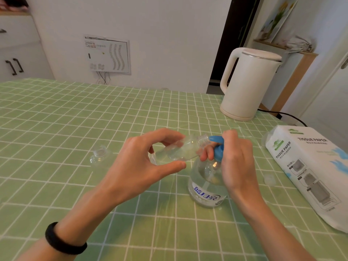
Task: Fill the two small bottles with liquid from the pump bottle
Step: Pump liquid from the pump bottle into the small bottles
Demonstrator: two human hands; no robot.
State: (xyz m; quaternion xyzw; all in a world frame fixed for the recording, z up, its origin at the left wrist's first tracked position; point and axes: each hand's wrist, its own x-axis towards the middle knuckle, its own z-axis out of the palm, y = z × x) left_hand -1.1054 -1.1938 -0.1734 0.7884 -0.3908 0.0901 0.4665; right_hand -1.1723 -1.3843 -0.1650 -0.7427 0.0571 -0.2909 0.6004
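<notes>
My left hand pinches a small clear bottle between thumb and fingers, tilted on its side with its open threaded neck at the blue nozzle. The clear pump bottle with blue lettering stands on the table under my right hand, which curls round its blue pump head. A second small clear bottle stands upright and uncapped on the cloth to the left. A small clear cap lies to the right of the pump bottle.
The green checked tablecloth covers the table. A white electric kettle stands at the back right with its black cord trailing right. A pack of tissue paper lies along the right edge.
</notes>
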